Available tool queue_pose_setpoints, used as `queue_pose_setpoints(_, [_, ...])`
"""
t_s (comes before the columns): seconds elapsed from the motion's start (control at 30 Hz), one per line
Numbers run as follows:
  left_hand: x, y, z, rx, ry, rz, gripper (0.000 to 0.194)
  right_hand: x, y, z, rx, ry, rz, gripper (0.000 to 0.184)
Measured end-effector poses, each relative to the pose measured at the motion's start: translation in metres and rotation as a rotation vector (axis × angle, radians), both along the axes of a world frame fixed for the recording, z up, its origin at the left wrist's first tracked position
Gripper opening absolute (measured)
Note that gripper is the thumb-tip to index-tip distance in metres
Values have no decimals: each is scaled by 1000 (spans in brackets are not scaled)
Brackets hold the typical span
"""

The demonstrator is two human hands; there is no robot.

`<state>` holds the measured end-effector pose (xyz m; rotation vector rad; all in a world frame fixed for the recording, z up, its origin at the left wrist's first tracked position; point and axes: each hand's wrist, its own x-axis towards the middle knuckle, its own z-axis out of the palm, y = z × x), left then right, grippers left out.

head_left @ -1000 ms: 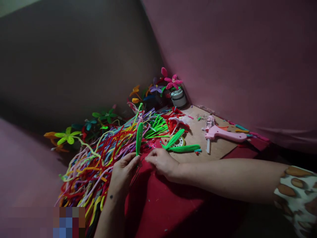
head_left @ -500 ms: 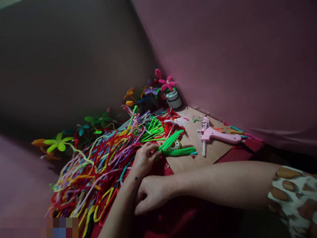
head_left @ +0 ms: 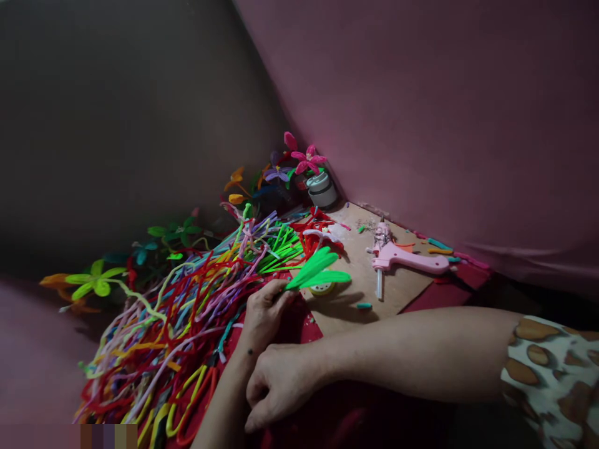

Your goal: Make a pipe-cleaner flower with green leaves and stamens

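My left hand (head_left: 264,315) pinches the base of bright green pipe-cleaner leaves (head_left: 316,268) between thumb and fingers. Their tips point right, above a small round spool (head_left: 322,288) on the board. Just below, my right hand (head_left: 278,383) is curled closed beside my left forearm; whatever it holds, if anything, is hidden. Left of my hands lies a big tangled heap of coloured pipe cleaners (head_left: 187,318), with a bundle of green ones (head_left: 283,249) at its far end.
A pink glue gun (head_left: 412,257) lies on the brown board (head_left: 349,312) over a red surface. A grey-white jar (head_left: 322,190) stands in the corner by the walls. Finished flowers, pink (head_left: 309,159) and yellow-green (head_left: 97,279), stand at the back and left. Yellow-handled pliers (head_left: 160,424) lie at the front.
My left hand has lifted the green leaves off the board, bringing them closer together and turning them slightly. The right hand stays closed near the left forearm. The view has shifted a little.
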<state>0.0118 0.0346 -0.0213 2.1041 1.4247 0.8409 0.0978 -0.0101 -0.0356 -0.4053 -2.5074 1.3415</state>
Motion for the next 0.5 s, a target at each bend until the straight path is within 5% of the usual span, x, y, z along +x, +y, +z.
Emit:
queue_pose_setpoints(0.23, [-6,4,-2,-205,-287,346,26,0,1,-2,24,12,12,25])
queue_pose_setpoints(0.37, [-8,7,-8,-281,-339,415,30,-3,2,-5,62,6,19,26])
queue_pose_setpoints(0.5, [-3,5,-7,-433,-560,347,30,-4,2,-6,64,-14,25,26])
